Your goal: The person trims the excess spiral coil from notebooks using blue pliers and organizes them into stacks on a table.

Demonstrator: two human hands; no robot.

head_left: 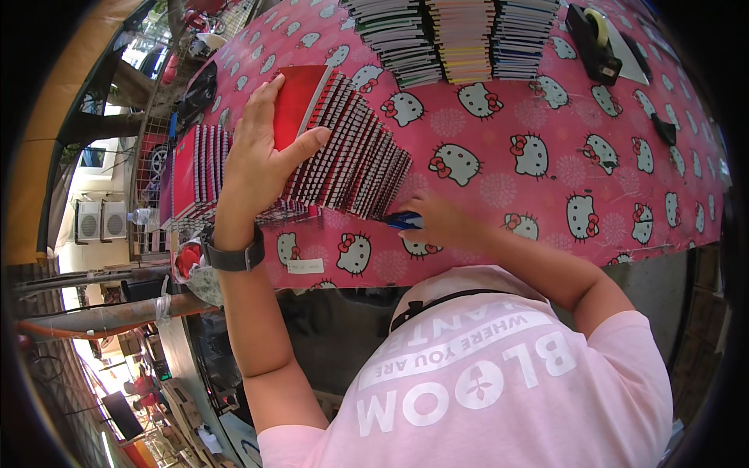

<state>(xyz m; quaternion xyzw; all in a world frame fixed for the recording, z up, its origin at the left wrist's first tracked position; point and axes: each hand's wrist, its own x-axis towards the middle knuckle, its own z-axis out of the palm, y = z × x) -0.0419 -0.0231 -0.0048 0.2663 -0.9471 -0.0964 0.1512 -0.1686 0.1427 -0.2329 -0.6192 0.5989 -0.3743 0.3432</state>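
Pink shirt [499,390] with white print fills the lower frame, nearest the camera. Both forearms rise from it toward the table [499,179], which is covered in a pink cloth with a cat-face pattern.

Left hand [261,148] sits on a fanned row of spiral notebooks [355,160] at the table's left part. Its grip is clamped on the red notebook [300,97] at the top of the fan, thumb across the cover, fingers behind. A black watch [234,256] is on that wrist. More red notebooks [195,175] stand in a row left of the hand, at the table edge.

Right hand [441,222] rests on the table just right of the fan's low end. Its grip is closed on a small blue tool [402,221], which touches the last notebook's spiral; the tool's kind cannot be told.

Three tall stacks of notebooks [460,39] stand at the far edge. A black tape dispenser [593,43] lies right of them, well apart from both hands.
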